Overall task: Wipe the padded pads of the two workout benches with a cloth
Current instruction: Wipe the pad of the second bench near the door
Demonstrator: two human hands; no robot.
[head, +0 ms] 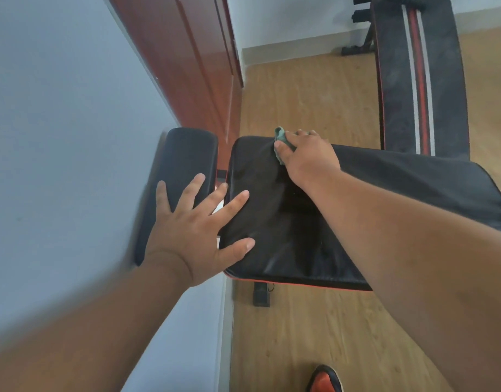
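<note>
I see my right hand (307,155) at about 12 o'clock, fingers curled over a green cloth (281,140) and pressing it onto the far edge of the near bench's black pad (272,222). My left hand (195,230) at 9 o'clock lies flat, fingers spread wide across the pad's left edge and the foam roller (184,171). The second bench (419,80) stands at 1 o'clock on the wooden floor (305,89).
</note>
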